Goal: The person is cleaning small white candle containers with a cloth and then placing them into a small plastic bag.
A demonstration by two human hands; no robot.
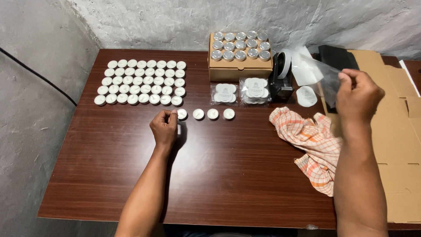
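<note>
Head view of a dark wooden table (pixel 228 175). The left hand (pixel 164 127) rests on the tabletop with fingers curled around a white tealight, beside a short row of four tealights (pixel 205 114). The right hand (pixel 357 94) is raised, fingertips pinching a clear plastic bag (pixel 313 70). Behind lie a grid of white tealights (pixel 142 82), a cardboard box of metal-cupped tealights (pixel 240 55), two filled packets (pixel 240 92), a tape dispenser (pixel 281 74) and a checked orange cloth (pixel 313 145)

place: small home workshop | cues: rough plastered walls (pixel 175 22); tealight rows (pixel 140 82); tape dispenser (pixel 281 74); flattened cardboard (pixel 399 131)
</note>
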